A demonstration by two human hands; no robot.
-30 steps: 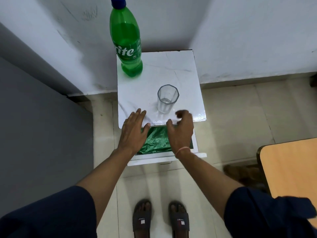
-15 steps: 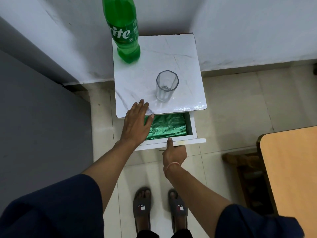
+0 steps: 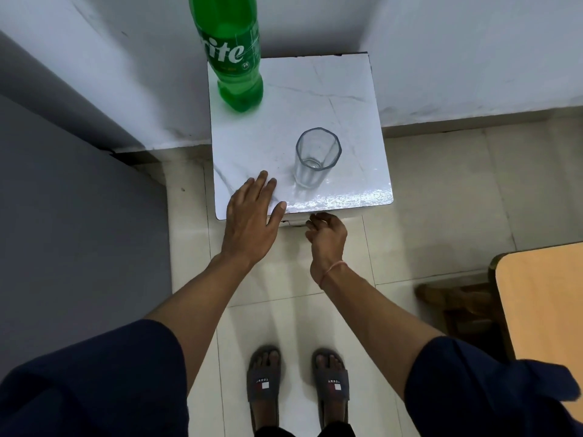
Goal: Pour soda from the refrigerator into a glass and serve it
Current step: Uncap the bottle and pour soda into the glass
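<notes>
Item: green plastic soda bottle (image 3: 235, 55), upright at the far left corner of a small white marble-patterned cabinet top (image 3: 356, 99); cap out of frame. Item: clear faceted empty glass (image 3: 317, 157), upright near the front edge. Left hand (image 3: 252, 220): flat on the front left corner, fingers spread, holding nothing. Right hand (image 3: 326, 234): loosely curled at the cabinet's front face, empty. The bottle lies straight beyond the left hand, the likelier one to reach it; the glass is nearer the right.
</notes>
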